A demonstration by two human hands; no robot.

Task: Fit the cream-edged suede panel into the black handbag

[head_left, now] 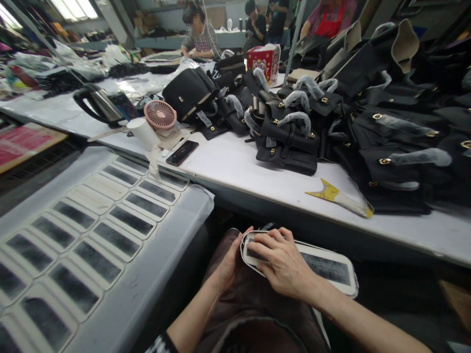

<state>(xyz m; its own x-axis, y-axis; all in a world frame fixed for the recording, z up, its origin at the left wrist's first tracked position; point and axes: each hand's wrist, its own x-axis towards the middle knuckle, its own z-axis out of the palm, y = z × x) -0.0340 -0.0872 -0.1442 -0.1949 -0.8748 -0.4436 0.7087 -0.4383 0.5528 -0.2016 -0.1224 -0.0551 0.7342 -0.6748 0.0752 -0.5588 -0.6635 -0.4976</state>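
Over my lap lies an oblong cream panel (328, 267) with rounded ends, a dark rectangle along its middle and a pale rim around it. My left hand (231, 260) grips its left end, with the fingers partly hidden behind the edge. Across the top of that same end spreads my right hand (281, 260), its fingers bent onto the surface and its thumb near the lower edge. What lies beneath the panel is mostly hidden. Similar flat panels (97, 262) lie in rows on the grey-covered surface to my left.
Black handbags (289, 139) with wrapped handles are heaped on the white table (235, 169). A yellow-ended tool (338, 197), phone (182, 153), paper roll (142, 132), pink fan (160, 114) and kettle (99, 105) are there too. Several people (200, 37) are at the back.
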